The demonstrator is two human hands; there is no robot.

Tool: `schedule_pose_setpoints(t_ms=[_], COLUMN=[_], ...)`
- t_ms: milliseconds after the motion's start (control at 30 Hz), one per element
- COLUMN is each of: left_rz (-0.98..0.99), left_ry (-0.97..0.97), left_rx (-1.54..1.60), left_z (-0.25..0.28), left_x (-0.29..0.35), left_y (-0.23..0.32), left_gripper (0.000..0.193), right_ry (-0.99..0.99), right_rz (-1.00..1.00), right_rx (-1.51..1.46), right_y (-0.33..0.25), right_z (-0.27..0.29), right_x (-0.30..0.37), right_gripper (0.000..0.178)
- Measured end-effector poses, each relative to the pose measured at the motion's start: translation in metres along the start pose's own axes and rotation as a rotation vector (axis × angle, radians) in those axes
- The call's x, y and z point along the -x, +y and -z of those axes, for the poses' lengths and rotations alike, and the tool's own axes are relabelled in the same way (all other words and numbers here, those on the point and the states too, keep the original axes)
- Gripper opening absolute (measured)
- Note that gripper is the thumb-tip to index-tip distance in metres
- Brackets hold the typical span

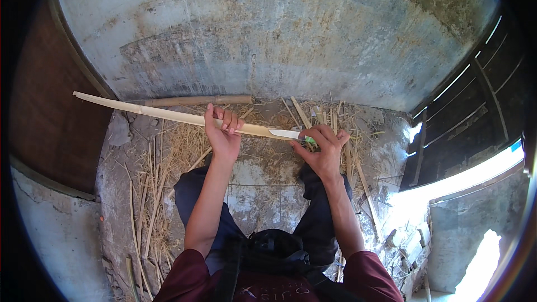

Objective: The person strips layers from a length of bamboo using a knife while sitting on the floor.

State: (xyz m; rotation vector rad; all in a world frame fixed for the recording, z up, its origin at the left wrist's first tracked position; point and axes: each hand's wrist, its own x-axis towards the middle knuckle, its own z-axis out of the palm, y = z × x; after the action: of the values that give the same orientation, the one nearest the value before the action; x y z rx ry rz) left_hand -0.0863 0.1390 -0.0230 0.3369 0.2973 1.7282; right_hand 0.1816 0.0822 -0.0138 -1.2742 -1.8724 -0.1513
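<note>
Between two hands [224,137] [323,148]: one bamboo strip [168,114], one knife [285,133]

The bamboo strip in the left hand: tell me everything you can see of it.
The bamboo strip is long, thin and pale yellow, slightly bowed, lying nearly level and rising toward the person's left. The left hand grips it near its right end. There a knife, held in the right hand, meets its tip. Its far end juts free above the littered floor.

Rough workshed, probably (bamboo shavings [168,156], concrete wall [291,28]).
</note>
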Motion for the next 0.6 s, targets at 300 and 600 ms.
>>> schedule_pose_setpoints(t_ms=[300,600], left_rz=[-0.003,-0.007], left_ry=[-0.03,-0.039], left_rx=[0.003,0.017], left_z=[0.0001,-0.0018], left_x=[0.0006,0.0005], left_y=[0.0014,0.0023], left_gripper=[0.043,0.045], right_ry=[0.014,0.055], right_rz=[0.022,0.056], right_rx=[0.001,0.017], right_y=[0.0017,0.0022], right_z=[0.0003,0.001], right_x=[0.0003,0.0002], right_gripper=[0.03,0.03])
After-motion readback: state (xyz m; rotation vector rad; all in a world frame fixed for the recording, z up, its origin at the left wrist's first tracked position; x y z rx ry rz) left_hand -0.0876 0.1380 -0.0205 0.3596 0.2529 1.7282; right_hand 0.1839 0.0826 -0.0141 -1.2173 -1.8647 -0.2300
